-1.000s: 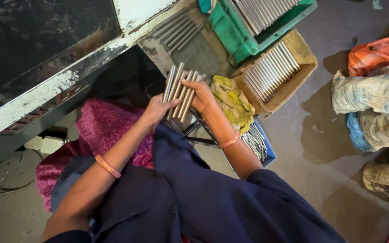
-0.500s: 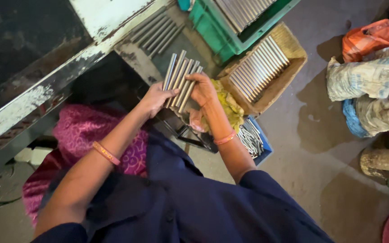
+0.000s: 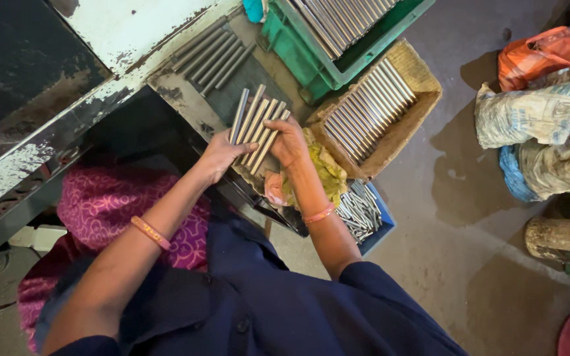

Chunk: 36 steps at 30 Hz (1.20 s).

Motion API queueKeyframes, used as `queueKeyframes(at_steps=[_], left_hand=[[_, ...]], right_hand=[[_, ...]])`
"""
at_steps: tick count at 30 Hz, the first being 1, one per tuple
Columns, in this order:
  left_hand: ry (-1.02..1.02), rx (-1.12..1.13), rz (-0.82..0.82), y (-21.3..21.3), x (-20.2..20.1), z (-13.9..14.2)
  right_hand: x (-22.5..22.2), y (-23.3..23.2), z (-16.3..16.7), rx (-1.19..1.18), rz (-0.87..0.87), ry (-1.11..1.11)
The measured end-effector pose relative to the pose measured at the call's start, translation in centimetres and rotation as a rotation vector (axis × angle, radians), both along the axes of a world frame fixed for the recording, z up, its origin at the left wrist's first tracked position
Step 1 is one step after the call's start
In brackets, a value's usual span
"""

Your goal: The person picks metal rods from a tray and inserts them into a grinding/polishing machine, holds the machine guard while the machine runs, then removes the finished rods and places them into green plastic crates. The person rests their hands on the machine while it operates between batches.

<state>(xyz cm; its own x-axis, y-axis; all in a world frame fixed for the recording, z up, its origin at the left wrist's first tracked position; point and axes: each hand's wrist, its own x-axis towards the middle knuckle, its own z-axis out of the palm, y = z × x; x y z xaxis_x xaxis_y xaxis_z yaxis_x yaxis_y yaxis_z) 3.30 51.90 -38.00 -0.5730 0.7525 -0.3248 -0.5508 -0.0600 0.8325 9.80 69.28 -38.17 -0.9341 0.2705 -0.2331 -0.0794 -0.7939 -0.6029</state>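
Lighting: soft daylight, moderate, even across view. Upper left corner dark, detail lost under machine frame. Soft shadows on floor (image 3: 470,217) beside cardboard box (image 3: 423,109) and sacks (image 3: 542,112), falling toward lower left of each. Mild sheen on metal rods (image 3: 255,128) between my hands, no harsh glare. Focus sharp at centre; my sleeve at bottom edge slightly soft. Wide-angle stretch visible at frame edges. No motion blur.

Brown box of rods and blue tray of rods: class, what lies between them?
In the head view, a crumpled yellow cloth lies between the brown box and the blue tray.
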Motion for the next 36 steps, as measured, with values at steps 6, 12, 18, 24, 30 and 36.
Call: queueKeyframes(at_steps=[6,12,18,24,30,36], left_hand=[[0.081,-0.084,0.041,-0.4,-0.8,0.3],[0.069,-0.091,0.018,0.9,-2.3,1.4],[0.158,-0.157,-0.049,5.1,-6.1,4.2],[0.261,-0.512,-0.119,6.0,-8.2,5.0],[0.159,-0.375,-0.097,5.1,-8.3,4.0],[0.243,-0.421,-0.096,5.1,-8.0,3.4]], right_hand=[[-0.2,-0.2,-0.2,-0.033,-0.069,-0.011],[-0.8,-1.2,2.2,0.101,-0.088,-0.077],[-3.8,-0.6,4.8,0.135,-0.228,-0.222],[-5.8,-1.2,5.5,0.062,-0.281,-0.25],[-5.5,-1.4,4.7,-0.012,-0.182,-0.156],[-5.6,-1.4,4.3,0.003,-0.228,-0.207]])
